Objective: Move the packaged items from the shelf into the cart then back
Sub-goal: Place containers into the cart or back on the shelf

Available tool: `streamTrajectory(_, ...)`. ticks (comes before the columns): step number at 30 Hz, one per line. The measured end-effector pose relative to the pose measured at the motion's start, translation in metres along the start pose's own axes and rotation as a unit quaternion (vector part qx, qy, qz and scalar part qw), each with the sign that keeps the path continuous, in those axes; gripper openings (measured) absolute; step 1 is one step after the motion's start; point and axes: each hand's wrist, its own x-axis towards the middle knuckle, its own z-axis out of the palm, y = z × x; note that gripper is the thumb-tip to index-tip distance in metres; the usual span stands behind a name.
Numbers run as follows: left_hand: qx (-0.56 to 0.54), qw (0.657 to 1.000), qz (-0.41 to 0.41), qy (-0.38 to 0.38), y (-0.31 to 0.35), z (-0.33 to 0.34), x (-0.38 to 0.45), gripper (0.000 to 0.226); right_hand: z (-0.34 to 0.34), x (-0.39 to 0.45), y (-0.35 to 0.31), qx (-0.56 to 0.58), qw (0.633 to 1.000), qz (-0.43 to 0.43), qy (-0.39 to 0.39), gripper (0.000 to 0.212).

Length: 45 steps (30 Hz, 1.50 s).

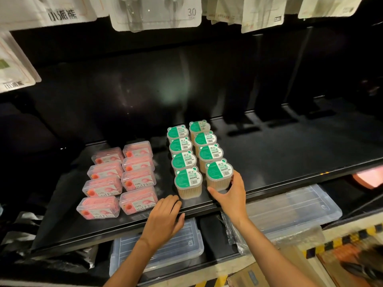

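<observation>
Right hand cupped around the near-right green-lid tub: thumb spread out at the tub's near-left base, fingers wrapped round its right side. Whether the tub is lifted or sitting on the shelf, can't tell. Left hand holds nothing, palm down, fingers loosely bent with tips resting on the front lip of the black shelf, just near-left of the neighbouring tub.

The tub sits at the near end of the right column of green-lid tubs, two columns of four running near to far, mid-shelf. Clear bodies, pale sticks inside, packed touching.

Left of those, apart by a gap: pink floss boxes, also two columns of four, clear lids, "Dental Floss" partly readable on the near ones.

Right part of the shelf is bare black surface.

Below the shelf: clear plastic bins, one under each hand roughly. Yellow-black hazard tape at near right.

Above: hanging carded packs along the top edge, more at far left.
</observation>
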Motion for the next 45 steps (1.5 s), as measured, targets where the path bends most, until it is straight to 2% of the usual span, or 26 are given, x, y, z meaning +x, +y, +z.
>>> streamTrajectory(4,0.021,1.000,-0.012,0.006,0.002,0.005,-0.006,0.040,-0.004,0.001,-0.004,0.006,1.000,0.010,-0.016,0.082)
streamTrajectory(8,-0.001,0.997,-0.075,0.036,0.023,-0.002,-0.013,0.058,-0.028,-0.013,-0.004,0.023,0.999,0.026,-0.019,0.089)
streamTrajectory(11,-0.062,0.991,-0.099,0.072,0.074,-0.006,-0.011,0.055,-0.083,-0.039,0.007,0.015,1.000,-0.011,-0.022,0.064)
streamTrajectory(15,-0.197,0.975,-0.085,0.059,0.181,0.018,0.012,0.044,-0.193,-0.086,0.048,-0.054,0.998,-0.032,0.017,0.042)
streamTrajectory(19,-0.300,0.954,-0.024,0.011,0.328,0.047,0.043,0.064,-0.322,-0.145,0.095,-0.105,0.989,0.016,0.100,0.041)
streamTrajectory(22,-0.353,0.934,0.026,-0.046,0.434,0.066,0.051,0.059,-0.411,-0.191,0.120,-0.141,0.972,0.048,0.182,0.038)
streamTrajectory(28,-0.395,0.898,0.168,-0.094,0.582,0.086,0.057,0.049,-0.540,-0.260,0.148,-0.144,0.943,0.131,0.271,0.041)
streamTrajectory(33,-0.399,0.881,0.229,-0.114,0.650,0.097,0.069,0.058,-0.603,-0.284,0.161,-0.143,0.930,0.163,0.298,0.041)
streamTrajectory(37,-0.399,0.864,0.283,-0.124,0.686,0.113,0.090,0.053,-0.633,-0.285,0.182,-0.150,0.923,0.176,0.308,0.059)
streamTrajectory(45,-0.391,0.846,0.332,-0.144,0.775,0.176,0.172,0.050,-0.698,-0.232,0.241,-0.149,0.897,0.256,0.327,0.073)
